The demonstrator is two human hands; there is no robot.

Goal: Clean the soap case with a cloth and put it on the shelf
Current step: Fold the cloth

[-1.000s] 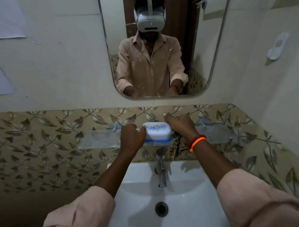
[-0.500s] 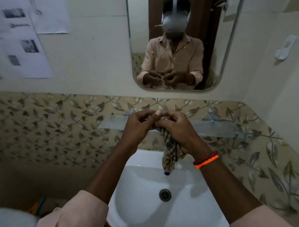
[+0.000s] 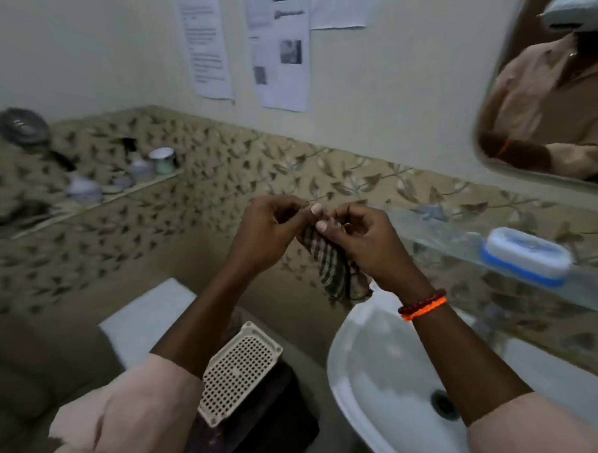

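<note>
A striped cloth (image 3: 330,264) is held above the near rim of the white sink (image 3: 372,370), pinched at its top edge by both hands while the rest hangs down in a loose bunch. The left hand (image 3: 274,231) is curled with thumb and forefinger closed on the cloth's upper corner; the right hand (image 3: 363,244) is likewise curled, its thumb pressed on the fabric beside the left thumb, so that the two thumbs almost touch. The soap case (image 3: 526,255), white with a blue band, is seen closed and lying flat on the glass shelf (image 3: 438,235) above and behind the sink, to the right of the hands and well apart from them; it is touched by neither hand.

With the case on the shelf, the task appears all but done, and the cloth is judged to be the thing now handled, probably being gathered or folded. That is best done over the sink, so that any drips are caught there. The top edge should be kept pinched by one hand while the hanging part is drawn up by the other, lest the bunch slip free. The shelf edge is close to the right wrist, and the case could be knocked off if the elbow is swung wide.
</note>
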